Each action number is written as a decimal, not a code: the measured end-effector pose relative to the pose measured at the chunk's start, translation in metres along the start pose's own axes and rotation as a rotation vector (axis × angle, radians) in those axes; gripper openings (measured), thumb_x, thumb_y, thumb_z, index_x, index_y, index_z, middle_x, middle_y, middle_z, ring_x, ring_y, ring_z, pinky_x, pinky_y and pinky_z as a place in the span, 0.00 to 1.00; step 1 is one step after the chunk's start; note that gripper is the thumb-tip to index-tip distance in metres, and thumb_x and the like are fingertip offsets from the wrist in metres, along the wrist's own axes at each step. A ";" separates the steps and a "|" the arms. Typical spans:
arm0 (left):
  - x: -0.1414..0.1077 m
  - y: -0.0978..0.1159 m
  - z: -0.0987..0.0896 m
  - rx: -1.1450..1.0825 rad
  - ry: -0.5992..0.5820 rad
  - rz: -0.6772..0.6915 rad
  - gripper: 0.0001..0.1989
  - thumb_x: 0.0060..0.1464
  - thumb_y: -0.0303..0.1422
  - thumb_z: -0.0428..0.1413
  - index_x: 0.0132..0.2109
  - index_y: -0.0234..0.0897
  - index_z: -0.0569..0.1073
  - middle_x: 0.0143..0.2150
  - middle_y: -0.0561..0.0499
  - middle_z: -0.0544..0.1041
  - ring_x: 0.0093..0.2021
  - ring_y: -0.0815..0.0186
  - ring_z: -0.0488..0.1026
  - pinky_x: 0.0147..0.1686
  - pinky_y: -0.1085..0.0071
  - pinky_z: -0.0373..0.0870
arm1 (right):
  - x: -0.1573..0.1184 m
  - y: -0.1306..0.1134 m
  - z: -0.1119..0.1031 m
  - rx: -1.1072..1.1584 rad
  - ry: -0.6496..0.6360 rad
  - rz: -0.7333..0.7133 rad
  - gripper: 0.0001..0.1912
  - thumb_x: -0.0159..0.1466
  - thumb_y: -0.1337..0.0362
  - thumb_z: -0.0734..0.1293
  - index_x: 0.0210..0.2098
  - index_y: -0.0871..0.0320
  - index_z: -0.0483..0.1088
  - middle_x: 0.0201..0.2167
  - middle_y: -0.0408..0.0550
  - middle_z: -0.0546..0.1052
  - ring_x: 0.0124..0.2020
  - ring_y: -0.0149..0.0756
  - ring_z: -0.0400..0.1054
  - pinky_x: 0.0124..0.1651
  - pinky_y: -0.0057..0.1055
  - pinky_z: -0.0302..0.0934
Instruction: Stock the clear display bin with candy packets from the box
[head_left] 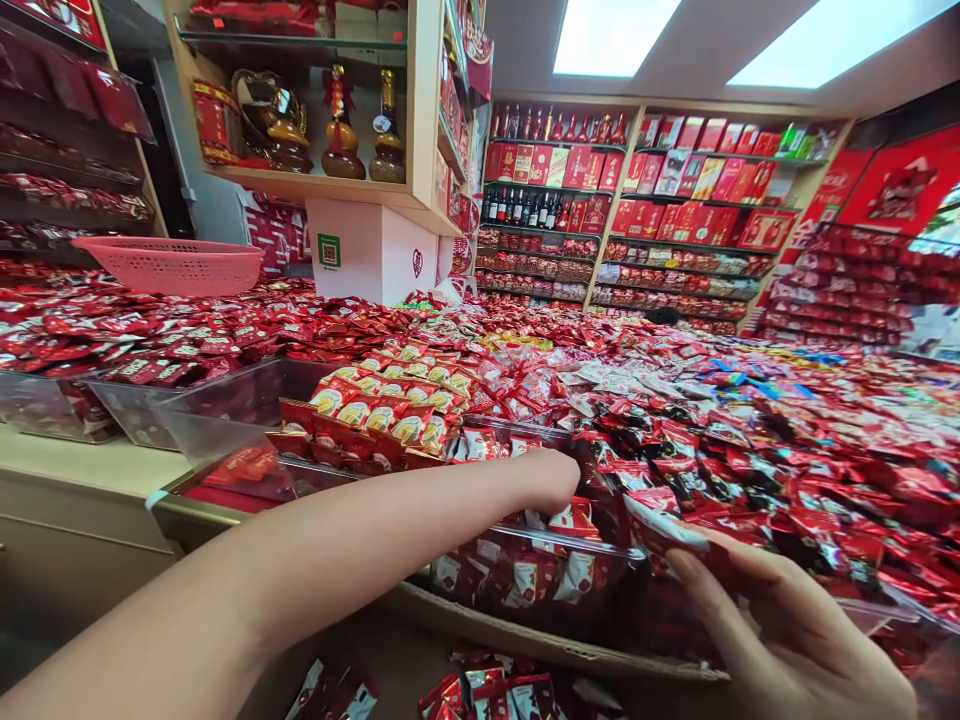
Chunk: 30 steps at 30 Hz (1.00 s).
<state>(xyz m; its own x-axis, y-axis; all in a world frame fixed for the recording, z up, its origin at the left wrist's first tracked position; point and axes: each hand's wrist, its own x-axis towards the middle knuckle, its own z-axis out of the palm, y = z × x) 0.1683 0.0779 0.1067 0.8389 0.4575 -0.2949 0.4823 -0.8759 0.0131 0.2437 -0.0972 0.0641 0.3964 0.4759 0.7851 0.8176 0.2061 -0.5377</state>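
My left hand (553,482) reaches into a clear plastic bin (525,538) of small red and white packets (525,580); its fingers are hidden behind the wrist and among the packets. At the right, my right hand (772,610) pinches a red and white packet (664,522) between thumb and fingers, just above the bin's right end. Below the bin, a cardboard box (555,650) holds more red and white packets (495,695). Rows of red and gold packets (390,405) are stacked behind my left forearm.
Heaps of wrapped packets (750,450) spread across the display. A pink basket (176,268) rests on the heap at the left. Beside it stands a white pillar (349,255) below a cabinet (300,180). Stocked shelves (555,235) line the back wall.
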 end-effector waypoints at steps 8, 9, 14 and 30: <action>-0.006 -0.019 -0.005 -0.163 0.054 0.050 0.10 0.52 0.33 0.52 0.41 0.32 0.69 0.39 0.50 0.72 0.38 0.66 0.70 0.38 0.65 0.68 | 0.048 -0.012 0.021 -0.419 -0.406 -0.637 0.07 0.58 0.70 0.62 0.36 0.59 0.70 0.35 0.50 0.76 0.35 0.39 0.68 0.39 0.37 0.61; -0.005 -0.021 -0.005 -0.188 0.061 0.060 0.10 0.52 0.32 0.53 0.41 0.31 0.69 0.39 0.50 0.72 0.38 0.66 0.70 0.38 0.65 0.68 | 0.053 -0.014 0.026 -0.479 -0.509 -0.635 0.07 0.59 0.70 0.61 0.34 0.59 0.71 0.34 0.49 0.77 0.33 0.39 0.68 0.37 0.37 0.60; -0.004 -0.026 -0.002 -0.278 0.103 0.069 0.09 0.51 0.31 0.53 0.40 0.31 0.70 0.38 0.50 0.72 0.38 0.67 0.70 0.39 0.65 0.68 | 0.075 -0.020 0.038 -0.604 -0.959 -0.625 0.13 0.57 0.72 0.61 0.21 0.55 0.73 0.22 0.44 0.77 0.27 0.36 0.68 0.32 0.31 0.58; -0.017 -0.031 -0.003 -0.386 0.180 0.230 0.18 0.43 0.36 0.56 0.42 0.33 0.72 0.37 0.50 0.75 0.33 0.69 0.70 0.30 0.77 0.65 | 0.081 -0.019 0.024 -0.594 -0.819 -0.463 0.12 0.60 0.63 0.58 0.29 0.54 0.72 0.24 0.45 0.76 0.27 0.36 0.68 0.29 0.30 0.60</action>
<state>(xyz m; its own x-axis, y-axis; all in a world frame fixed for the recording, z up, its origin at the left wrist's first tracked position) 0.1405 0.0976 0.1145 0.9486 0.3078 -0.0734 0.3091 -0.8522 0.4221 0.2498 -0.0427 0.1305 -0.2149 0.9247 0.3141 0.9721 0.1716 0.1598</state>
